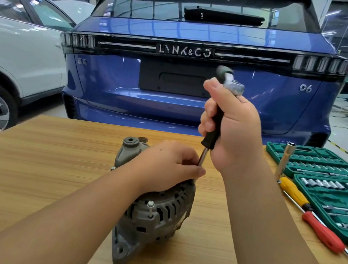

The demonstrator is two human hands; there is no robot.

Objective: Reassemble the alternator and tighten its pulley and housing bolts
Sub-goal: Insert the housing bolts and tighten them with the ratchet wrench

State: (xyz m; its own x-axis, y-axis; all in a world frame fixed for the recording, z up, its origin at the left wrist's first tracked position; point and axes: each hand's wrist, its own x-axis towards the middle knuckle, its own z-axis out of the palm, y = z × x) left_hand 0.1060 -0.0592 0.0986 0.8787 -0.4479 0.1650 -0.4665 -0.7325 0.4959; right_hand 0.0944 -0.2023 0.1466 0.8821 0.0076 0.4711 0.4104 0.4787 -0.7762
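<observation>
Mid-tabletop (53,159), the alternator (152,218) lies under the left hand (170,165), which pinches the driver shaft (202,158); above it, the right hand (233,129) grips the black handle (213,128).

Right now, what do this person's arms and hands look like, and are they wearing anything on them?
Both forearms are bare as far as the picture shows: no sleeves, gloves, watch or bracelets. The left hand and the right hand carry no rings that I can see. The fingernails are short and unpainted. Nothing is strapped or taped to either wrist.
</observation>
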